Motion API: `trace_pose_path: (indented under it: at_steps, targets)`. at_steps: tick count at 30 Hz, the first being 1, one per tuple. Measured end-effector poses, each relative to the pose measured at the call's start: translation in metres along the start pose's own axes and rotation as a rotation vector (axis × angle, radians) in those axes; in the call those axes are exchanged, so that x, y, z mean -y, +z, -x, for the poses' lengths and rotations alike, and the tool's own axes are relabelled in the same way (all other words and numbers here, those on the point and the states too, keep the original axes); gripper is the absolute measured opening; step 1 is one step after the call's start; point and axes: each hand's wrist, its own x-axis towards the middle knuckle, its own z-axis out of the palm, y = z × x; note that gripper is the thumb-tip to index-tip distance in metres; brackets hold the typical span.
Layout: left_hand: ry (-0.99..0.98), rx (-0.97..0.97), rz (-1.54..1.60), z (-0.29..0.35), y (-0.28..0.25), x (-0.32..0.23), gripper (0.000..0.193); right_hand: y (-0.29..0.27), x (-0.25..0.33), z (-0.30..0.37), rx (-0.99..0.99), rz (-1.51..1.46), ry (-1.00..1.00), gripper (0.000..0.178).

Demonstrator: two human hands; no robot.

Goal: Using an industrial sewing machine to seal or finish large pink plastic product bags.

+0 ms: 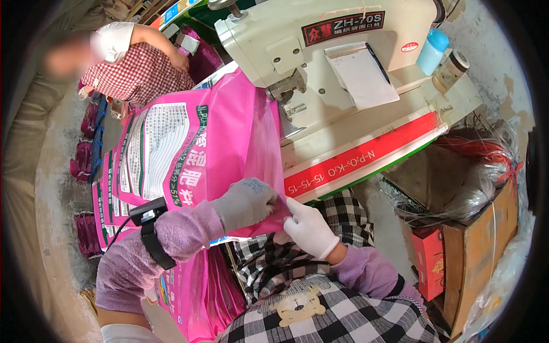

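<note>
A bright pink woven plastic sack (226, 126), printed in white and green, lies on top of other pink sacks to my left. Its open edge runs along the bed of a cream industrial sewing machine (263, 43), close to the needle area (286, 86). My left hand (245, 203), in a grey glove, is closed on the near part of this edge. Just right of it, my right hand (310, 230), in a white glove, pinches the same edge between thumb and fingers. The left fingertips are partly hidden.
A notepad (363, 77), a blue bottle (433, 51) and a jar (450, 71) are on the machine. At right stands a cardboard box (477, 251) with clear plastic strands. More folded pink sacks (206, 291) hang below left. Another person (140, 68) is at far left.
</note>
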Motion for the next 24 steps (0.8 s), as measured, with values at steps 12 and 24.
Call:
trace_pose_path:
  at_steps: [12,24]
  targets:
    - [0.197,0.055,-0.462,0.018,0.023,-0.038,0.025,-0.021,-0.019,-0.016,0.118,0.155,-0.024,0.024]
    - [0.432,0.287,-0.75,-0.031,-0.055,-0.03,0.019,-0.008,0.001,-0.081,-0.024,0.809,0.122,0.078]
